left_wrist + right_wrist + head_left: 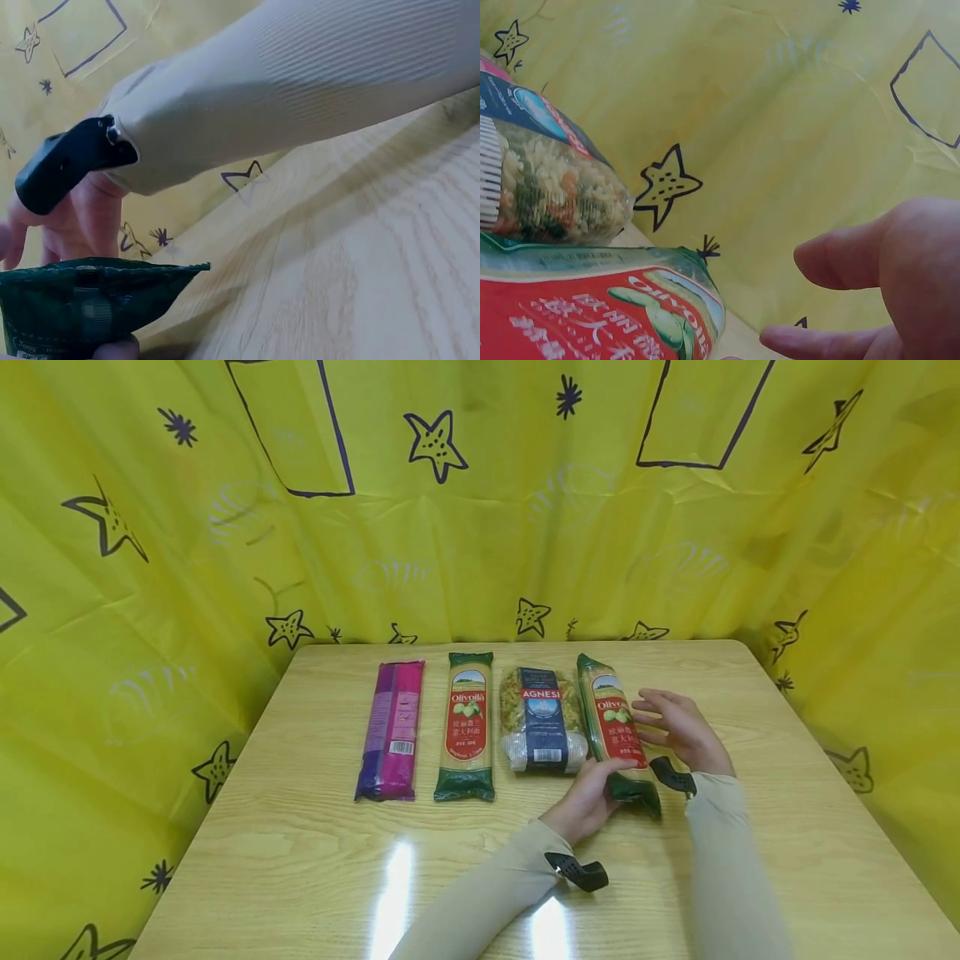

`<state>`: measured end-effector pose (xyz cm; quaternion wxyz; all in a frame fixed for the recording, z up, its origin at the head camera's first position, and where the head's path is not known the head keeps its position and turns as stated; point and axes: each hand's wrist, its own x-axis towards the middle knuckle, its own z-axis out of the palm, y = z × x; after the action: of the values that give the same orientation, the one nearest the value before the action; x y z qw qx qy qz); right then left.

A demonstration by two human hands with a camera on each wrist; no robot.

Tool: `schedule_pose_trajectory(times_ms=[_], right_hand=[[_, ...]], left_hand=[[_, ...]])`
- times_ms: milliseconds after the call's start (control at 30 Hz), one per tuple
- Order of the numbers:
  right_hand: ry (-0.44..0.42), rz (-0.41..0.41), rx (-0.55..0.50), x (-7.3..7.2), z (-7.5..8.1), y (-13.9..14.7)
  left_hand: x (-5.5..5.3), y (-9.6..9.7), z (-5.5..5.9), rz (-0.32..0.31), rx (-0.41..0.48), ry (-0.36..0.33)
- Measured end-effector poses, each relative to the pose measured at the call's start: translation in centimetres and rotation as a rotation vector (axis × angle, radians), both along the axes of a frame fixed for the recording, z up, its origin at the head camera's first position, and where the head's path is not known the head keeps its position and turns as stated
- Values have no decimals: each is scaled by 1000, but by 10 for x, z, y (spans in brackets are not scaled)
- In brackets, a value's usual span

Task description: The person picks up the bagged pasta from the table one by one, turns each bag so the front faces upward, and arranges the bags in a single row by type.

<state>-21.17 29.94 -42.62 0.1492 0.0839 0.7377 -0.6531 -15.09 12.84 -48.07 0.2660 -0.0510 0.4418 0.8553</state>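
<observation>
A spaghetti packet [618, 727] with a red label and green ends lies tilted at the right of the row. My left hand [588, 797] grips its lower end, thumb over the front and fingers underneath. In the left wrist view, the packet's crimped green end [90, 307] is close up, with a fingertip below it. My right hand [678, 731] is beside the packet's right edge, fingers extended and spread, holding nothing. The right wrist view has that hand's thumb [847, 259] apart from the red-labelled packet [592, 315].
Left of the held packet lies a bag of spiral pasta [543, 718] with a blue label. Farther left are a second red-labelled spaghetti packet [465, 727] and a pink and purple packet [392, 731]. A yellow curtain [480, 543] hangs behind the wooden table [300, 860].
</observation>
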Motion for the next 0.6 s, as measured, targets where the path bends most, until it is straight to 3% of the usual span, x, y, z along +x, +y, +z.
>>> schedule_pose_trajectory(times_ms=[600], right_hand=[[-50,112,8,-5,-9,2]], left_hand=[[-1,-2,5,-48,149,-54]])
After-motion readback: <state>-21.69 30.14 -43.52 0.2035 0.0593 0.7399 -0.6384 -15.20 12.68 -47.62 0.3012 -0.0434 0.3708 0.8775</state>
